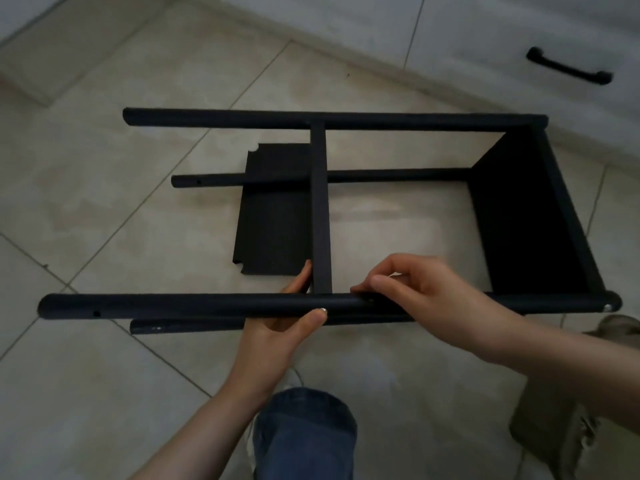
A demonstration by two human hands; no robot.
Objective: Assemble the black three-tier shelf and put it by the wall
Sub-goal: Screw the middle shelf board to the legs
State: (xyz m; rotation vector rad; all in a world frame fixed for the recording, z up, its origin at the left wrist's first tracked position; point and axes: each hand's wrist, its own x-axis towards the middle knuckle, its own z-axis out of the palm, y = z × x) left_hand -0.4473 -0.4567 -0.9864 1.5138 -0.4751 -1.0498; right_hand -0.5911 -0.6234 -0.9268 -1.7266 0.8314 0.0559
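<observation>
About two-thirds built: the left grip (277, 341) clasps the near pole (173, 304), the right grip (422, 289) pinches it at the middle tier (320, 202) (third panel (273, 220) lies loose beyond the pole).

Left hand (287, 329) grips the black round metal pole (173, 305) from beneath; right hand (419, 292), fingers curled, pinches its top.

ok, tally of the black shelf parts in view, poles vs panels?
poles: 4
panels: 3 (2 fitted, 1 loose on the floor)
total: 7
</observation>
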